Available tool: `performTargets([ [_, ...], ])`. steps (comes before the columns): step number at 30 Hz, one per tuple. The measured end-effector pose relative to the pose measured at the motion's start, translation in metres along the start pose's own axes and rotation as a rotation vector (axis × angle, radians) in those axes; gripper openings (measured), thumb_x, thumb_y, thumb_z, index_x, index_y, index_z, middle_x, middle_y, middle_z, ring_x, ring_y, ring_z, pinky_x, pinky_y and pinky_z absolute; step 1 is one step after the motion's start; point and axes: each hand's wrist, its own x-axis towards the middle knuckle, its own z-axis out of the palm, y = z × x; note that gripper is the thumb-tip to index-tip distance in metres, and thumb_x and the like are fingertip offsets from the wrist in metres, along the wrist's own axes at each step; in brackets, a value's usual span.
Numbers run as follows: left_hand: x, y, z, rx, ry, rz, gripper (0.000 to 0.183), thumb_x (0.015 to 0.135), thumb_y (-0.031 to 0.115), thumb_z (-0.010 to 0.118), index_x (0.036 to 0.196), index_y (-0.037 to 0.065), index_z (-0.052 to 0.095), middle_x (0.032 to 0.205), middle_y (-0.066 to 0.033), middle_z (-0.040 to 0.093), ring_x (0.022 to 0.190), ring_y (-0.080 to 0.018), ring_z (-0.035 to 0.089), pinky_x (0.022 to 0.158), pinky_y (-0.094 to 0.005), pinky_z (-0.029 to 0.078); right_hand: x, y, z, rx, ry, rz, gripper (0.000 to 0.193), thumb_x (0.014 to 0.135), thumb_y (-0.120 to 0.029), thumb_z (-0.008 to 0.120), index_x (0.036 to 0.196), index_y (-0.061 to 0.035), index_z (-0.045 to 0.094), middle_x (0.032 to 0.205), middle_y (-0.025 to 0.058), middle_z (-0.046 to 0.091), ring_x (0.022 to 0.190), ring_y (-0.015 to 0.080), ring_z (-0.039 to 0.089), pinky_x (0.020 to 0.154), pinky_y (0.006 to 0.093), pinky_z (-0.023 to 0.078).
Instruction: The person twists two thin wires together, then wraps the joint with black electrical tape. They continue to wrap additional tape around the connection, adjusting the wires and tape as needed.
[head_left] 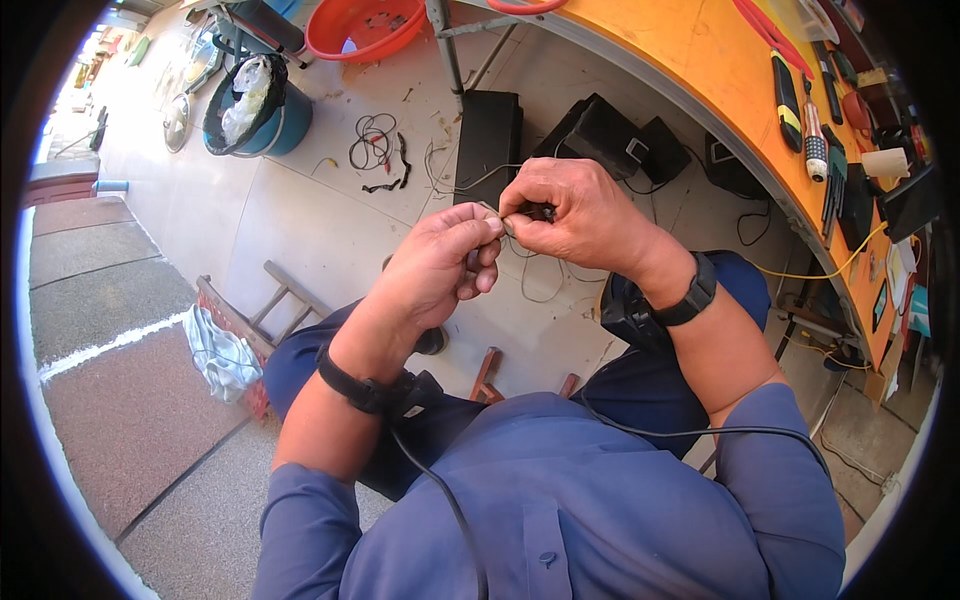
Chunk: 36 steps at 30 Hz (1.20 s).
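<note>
Both hands meet above my lap, fingertips almost touching. My left hand [447, 257] is closed, thumb pressed against the forefinger on a thin wire [488, 207]. Just to its right, my right hand [580, 208] pinches at the same spot, thumb and forefinger together with the other fingers curled. Part of the wire is hidden by the fingers. Thin grey strands loop down below the hands and others run toward the floor. Beyond the hands stands a tall black box [488, 140], with a black speaker-like box [608, 138] to its right.
An orange table [690, 50] curves along the right, carrying a screwdriver [815, 150] and a yellow-black knife [786, 105]. A red basin [365, 30] and a blue bucket [285, 125] stand far left. Black-and-red cable [372, 145] lies on the floor. A cloth [218, 355] hangs at left.
</note>
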Motion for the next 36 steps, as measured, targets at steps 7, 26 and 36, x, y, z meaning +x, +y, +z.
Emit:
performTargets([
  [7,0.003,-0.005,-0.003,1.074,0.247,0.999,0.020,0.086,0.002,0.074,0.104,0.006,0.065,0.087,-0.0094,0.065,0.071,-0.0275,0.067,0.061,-0.0373,0.054,0.002,0.003,-0.005,0.353,-0.084,0.315,0.006,0.085,-0.005,0.070,0.088,-0.0012,0.072,0.078,0.0015,0.067,0.071,0.0068,0.059,0.066,0.0248,0.049],
  [26,0.002,-0.005,0.003,1.012,0.348,1.079,0.026,0.083,0.000,0.077,0.106,0.007,0.066,0.090,-0.0078,0.063,0.070,-0.0210,0.065,0.062,-0.0324,0.052,0.002,0.003,-0.006,0.406,-0.086,0.343,0.007,0.088,-0.007,0.071,0.090,-0.0005,0.072,0.079,-0.0026,0.066,0.074,0.0041,0.057,0.065,0.0234,0.048],
  [36,0.002,-0.009,0.004,0.729,0.226,0.580,0.014,0.090,0.008,0.073,0.101,0.007,0.065,0.080,-0.0079,0.062,0.067,-0.0167,0.064,0.055,-0.0314,0.048,-0.001,0.002,-0.002,0.063,-0.032,0.070,0.010,0.082,-0.007,0.071,0.090,-0.0021,0.073,0.079,0.0033,0.067,0.071,0.0103,0.061,0.064,0.0270,0.049],
])
